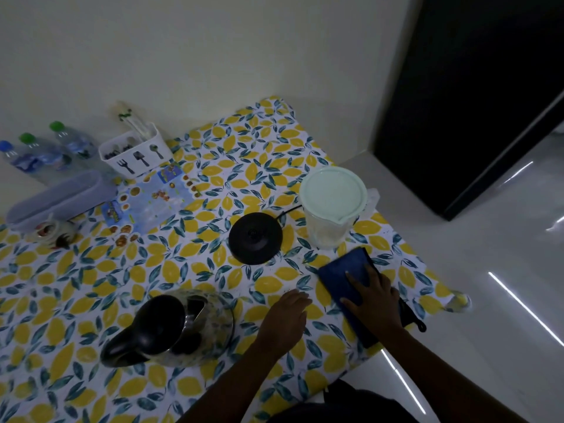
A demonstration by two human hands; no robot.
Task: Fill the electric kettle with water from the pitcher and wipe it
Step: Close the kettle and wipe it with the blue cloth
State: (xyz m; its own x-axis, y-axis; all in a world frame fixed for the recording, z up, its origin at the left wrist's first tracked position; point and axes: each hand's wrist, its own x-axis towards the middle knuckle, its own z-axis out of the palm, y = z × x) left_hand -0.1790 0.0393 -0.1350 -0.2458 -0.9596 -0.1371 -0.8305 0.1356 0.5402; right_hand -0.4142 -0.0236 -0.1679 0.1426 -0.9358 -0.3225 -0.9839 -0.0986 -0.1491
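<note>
Table covered in a lemon-print tablecloth (pixel 171 270), dim lighting. Electric kettle (pixel 171 326) sits off its base near the front left, lid flipped open, handle toward the left edge; interior too dark to read any water level. Clear pitcher (pixel 331 209) with a pale green lid stands at the far right, spout facing the camera, just beside the round black kettle base (pixel 255 238), whose cord runs off behind the pitcher. Blue cloth (pixel 348 277) lies flat near the right table edge, in front of the pitcher. Right hand (pixel 374 296) lies palm down on the cloth, fingers spread, pressing not gripping. Left hand (pixel 288 315) rests on the tablecloth between kettle and cloth, fingers loosely extended, holding nothing. Far left: white cutlery caddy (pixel 134 154), three water bottles (pixel 45 152), a lavender lidded box (pixel 58 199), a printed leaflet (pixel 146 203)
</note>
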